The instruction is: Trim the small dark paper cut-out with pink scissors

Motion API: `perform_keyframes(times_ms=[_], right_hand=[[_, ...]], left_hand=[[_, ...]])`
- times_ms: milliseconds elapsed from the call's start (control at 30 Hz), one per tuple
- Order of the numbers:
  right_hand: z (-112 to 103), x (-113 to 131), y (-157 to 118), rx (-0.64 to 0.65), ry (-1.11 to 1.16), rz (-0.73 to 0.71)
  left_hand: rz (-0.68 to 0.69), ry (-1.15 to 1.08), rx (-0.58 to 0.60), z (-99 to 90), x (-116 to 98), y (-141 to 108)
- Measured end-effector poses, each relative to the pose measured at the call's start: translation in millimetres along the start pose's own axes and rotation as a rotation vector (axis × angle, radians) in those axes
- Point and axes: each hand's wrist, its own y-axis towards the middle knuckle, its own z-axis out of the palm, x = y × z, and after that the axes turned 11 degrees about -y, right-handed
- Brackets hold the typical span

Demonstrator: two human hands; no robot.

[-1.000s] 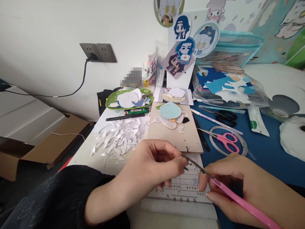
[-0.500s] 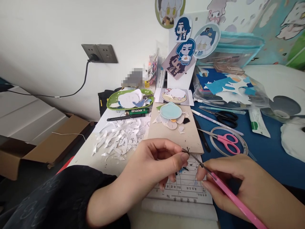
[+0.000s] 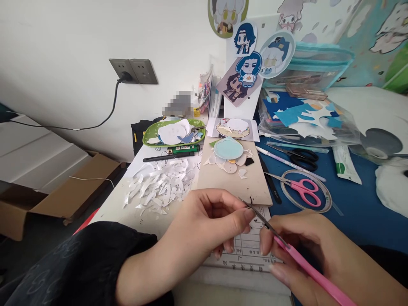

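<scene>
My right hand (image 3: 321, 255) grips a pink-handled craft knife (image 3: 302, 264) whose thin metal tip reaches up left to my left fingertips. My left hand (image 3: 207, 225) pinches a tiny dark scrap (image 3: 249, 207) between thumb and forefinger, right at the blade tip. Both hands hover over a printed sheet with a grid (image 3: 247, 250) at the near edge of the desk. Just beyond lies a brown cardboard board (image 3: 236, 182) carrying a pale blue paper cut-out (image 3: 228, 148) and small loose pieces.
A heap of white paper scraps (image 3: 159, 182) lies left of the board. A green plate (image 3: 146, 135) with cut-outs stands behind it. Pink scissors (image 3: 301, 188), black scissors (image 3: 301, 157) and pens lie on the blue mat (image 3: 360, 204) to the right. An open cardboard box (image 3: 60, 191) sits on the floor at left.
Both hands have shifted slightly; the blade tip stays at my left fingertips, and my right hand has drawn a little closer to the left.
</scene>
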Motion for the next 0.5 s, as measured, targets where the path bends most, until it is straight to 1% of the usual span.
perform_keyframes(times_ms=[67,133,333,500], right_hand=[[1.0,2.2,0.4,-0.018,0.018,0.042],[1.6,3.9,1.0,-0.013,0.030,0.048],[1.5,4.8,3.8,0.032,0.069,-0.002],[4.6,2.9,4.7,0.009,-0.011,-0.029]], left_hand=[[-0.002,0.002,-0.009,0.0,0.3,0.0],[-0.009,0.001,-0.008,0.3,0.2,0.3],[-0.006,-0.020,0.012,1.6,0.0,0.2],[-0.017,-0.018,-0.013,1.3,1.6,0.0]])
